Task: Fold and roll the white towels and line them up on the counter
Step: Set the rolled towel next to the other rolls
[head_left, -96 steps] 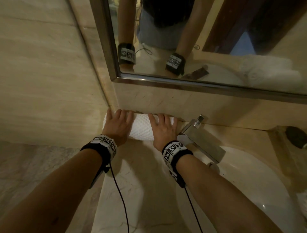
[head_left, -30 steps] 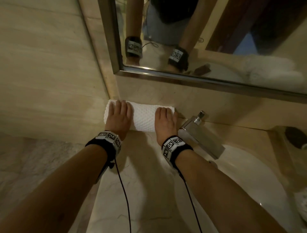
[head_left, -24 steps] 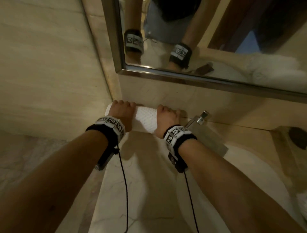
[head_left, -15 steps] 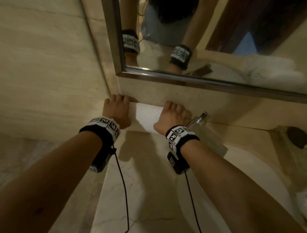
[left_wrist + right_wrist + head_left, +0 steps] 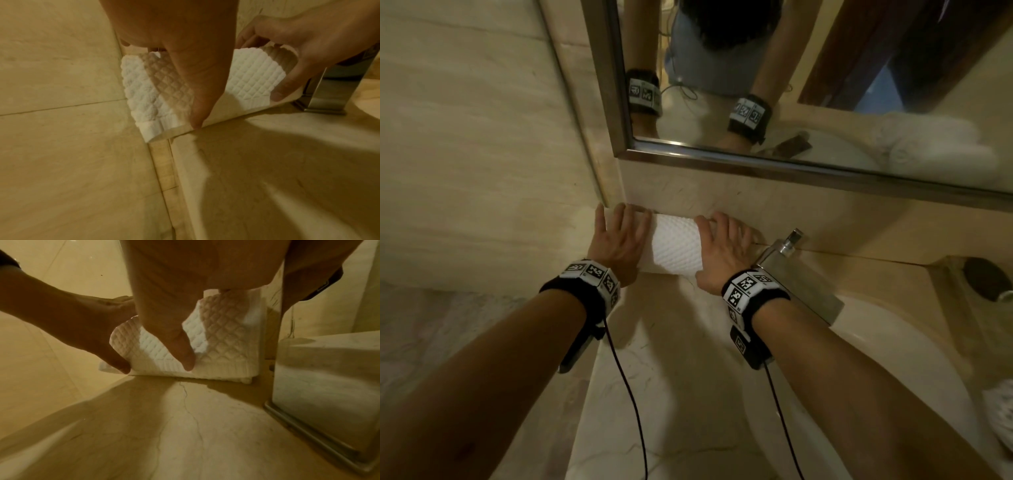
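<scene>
A: Lying along the back wall, the rolled white towel (image 5: 677, 248) is seen on the bench (image 5: 664, 359), tucked into the left rear corner. Waffle texture is visible in all three views.

B: Contact with the wall?

A: Far side appears to be pressed against the marble backsplash (image 5: 722, 195). Left end is just beside the side wall (image 5: 482, 137). Ribbed hem is seen along the lower front edge from the right wrist view.

B: Hands?

A: Left hand (image 5: 618, 245) is laid over the left end, fingers only slightly bent and spread over the top, thumb down the front face. Right hand (image 5: 726, 251) is laid over the right end the same way, thumb (image 5: 180, 353) pressed on the front of the roll. Nothing is pinched; the roll is pressed and cupped from above by both hands. Bare towel is left showing between them.

B: Surroundings?

A: Chrome faucet (image 5: 791, 274) is located just right of the roll, near the right hand. White sink basin (image 5: 876, 377) is set in the bench beyond it. Framed mirror (image 5: 619, 102) is mounted above the backsplash; both wristbands and a pile of white towels (image 5: 928, 147) are reflected in it. Another white towel (image 5: 1001, 411) is partly cut off at the right edge.
</scene>
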`<state>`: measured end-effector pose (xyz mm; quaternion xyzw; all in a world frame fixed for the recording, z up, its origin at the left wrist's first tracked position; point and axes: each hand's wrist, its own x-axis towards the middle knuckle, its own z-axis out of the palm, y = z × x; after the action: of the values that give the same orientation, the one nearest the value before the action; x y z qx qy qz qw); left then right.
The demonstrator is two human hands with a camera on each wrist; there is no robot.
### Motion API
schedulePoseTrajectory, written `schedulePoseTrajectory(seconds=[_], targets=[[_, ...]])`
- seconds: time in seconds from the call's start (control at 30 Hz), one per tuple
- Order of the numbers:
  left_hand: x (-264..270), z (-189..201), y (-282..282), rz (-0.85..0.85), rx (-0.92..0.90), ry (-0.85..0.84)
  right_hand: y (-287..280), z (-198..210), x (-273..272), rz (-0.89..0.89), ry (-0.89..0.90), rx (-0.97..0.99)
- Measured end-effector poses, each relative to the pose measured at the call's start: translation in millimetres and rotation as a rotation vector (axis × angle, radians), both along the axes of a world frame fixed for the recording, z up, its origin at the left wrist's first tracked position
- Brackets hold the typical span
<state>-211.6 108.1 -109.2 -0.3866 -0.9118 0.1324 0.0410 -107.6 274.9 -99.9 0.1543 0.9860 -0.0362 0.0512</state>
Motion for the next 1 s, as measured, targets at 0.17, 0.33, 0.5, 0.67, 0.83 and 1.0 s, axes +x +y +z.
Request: schedulePoseTrajectory(seconds=[0.17, 0.33, 0.5, 0.67, 0.83, 1.0], targets=[[-5, -7, 1, -0.026, 0.045, 0.016, -5, -7, -3, -0.065, 0.085, 0.059], [-4, -7, 4, 0.017, 0.040, 0.023, -7, -12, -4, -0.065, 0.091, 0.069], [6, 4, 2, 0.082, -0.056, -0.010, -10, -6, 5, -0.065, 0.055, 0.079], [28, 25, 0, 0.063, -0.046, -0.014, -20, 7, 19, -0.090, 0.093, 0.031], [64, 55, 1, -0.036, 0.106, -0.048, -35, 29, 52, -0.092, 0.303, -0.094], [106, 69, 11, -0.157, 0.104, -0.234, -41, 43, 92, -0.165, 0.177, -0.235]])
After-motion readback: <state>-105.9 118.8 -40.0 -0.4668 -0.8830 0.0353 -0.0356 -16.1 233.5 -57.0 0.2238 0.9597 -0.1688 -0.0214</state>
